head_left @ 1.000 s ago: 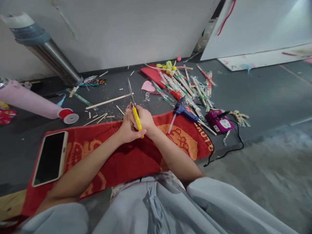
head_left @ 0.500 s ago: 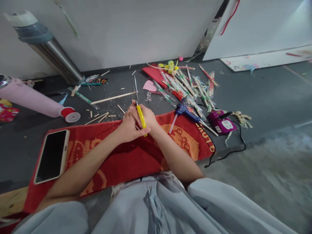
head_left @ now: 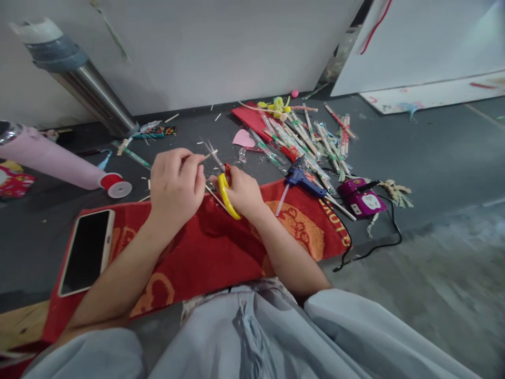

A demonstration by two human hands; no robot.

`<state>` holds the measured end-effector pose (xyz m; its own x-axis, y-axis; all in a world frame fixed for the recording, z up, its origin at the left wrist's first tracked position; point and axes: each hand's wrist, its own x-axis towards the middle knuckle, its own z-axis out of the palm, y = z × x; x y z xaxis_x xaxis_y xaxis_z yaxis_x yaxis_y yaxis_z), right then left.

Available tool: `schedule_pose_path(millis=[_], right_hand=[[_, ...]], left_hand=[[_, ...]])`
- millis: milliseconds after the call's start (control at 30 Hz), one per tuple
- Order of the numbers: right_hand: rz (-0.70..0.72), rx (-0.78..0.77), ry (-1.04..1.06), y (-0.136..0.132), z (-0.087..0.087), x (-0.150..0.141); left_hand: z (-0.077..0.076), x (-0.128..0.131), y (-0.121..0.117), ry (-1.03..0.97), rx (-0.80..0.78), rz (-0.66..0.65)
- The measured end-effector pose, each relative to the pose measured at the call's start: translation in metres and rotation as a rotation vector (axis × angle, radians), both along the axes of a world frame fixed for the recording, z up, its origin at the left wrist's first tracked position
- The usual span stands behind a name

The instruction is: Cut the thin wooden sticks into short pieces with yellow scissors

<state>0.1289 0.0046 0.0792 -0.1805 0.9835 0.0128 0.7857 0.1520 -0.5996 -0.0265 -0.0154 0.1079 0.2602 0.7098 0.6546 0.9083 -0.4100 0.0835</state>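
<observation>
My right hand (head_left: 243, 193) is wrapped around the yellow handles of a pair of scissors (head_left: 229, 196), whose slim blades point up and away to the left. Between the thumb and fingers of my left hand (head_left: 175, 181) is a thin wooden stick (head_left: 204, 158); its end reaches toward the blades, and most of it is hidden by the hand. Whether the blades touch it, I cannot tell. Below both hands lies a red towel (head_left: 197, 263) with orange patterns. Another thin stick slants at the towel's far edge between my hands.
A blue glue gun (head_left: 303, 184) lies right of my hands, beside a purple box (head_left: 357, 197) with a black cord. Wrapped sticks (head_left: 292, 137) are heaped behind. At left are a phone (head_left: 86, 252), a pink tumbler (head_left: 55, 158), a red spool (head_left: 118, 188) and a steel flask (head_left: 94, 95).
My hands were together around the scissors; now they are apart. My left hand has moved left and away from me and has a stick in it. The scissors have tilted further left.
</observation>
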Motion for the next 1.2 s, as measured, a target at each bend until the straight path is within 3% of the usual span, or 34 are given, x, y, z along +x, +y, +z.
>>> schedule_pose_path(millis=[133,433,867,1200], right_hand=[[0.046,0.021,-0.035,-0.004,0.001,-0.002],[0.090,0.085,-0.049,-0.005,-0.004,-0.003],[0.143,0.099,-0.019,-0.003,-0.007,-0.001],[0.186,0.091,-0.012,-0.003,-0.005,0.001]], left_hand=[[-0.011,-0.003,0.010,0.009,-0.098,0.014],[-0.029,-0.016,0.022,-0.059,-0.071,0.014],[-0.021,-0.016,0.022,-0.149,-0.176,0.018],[-0.020,-0.014,0.027,-0.485,-0.335,-0.070]])
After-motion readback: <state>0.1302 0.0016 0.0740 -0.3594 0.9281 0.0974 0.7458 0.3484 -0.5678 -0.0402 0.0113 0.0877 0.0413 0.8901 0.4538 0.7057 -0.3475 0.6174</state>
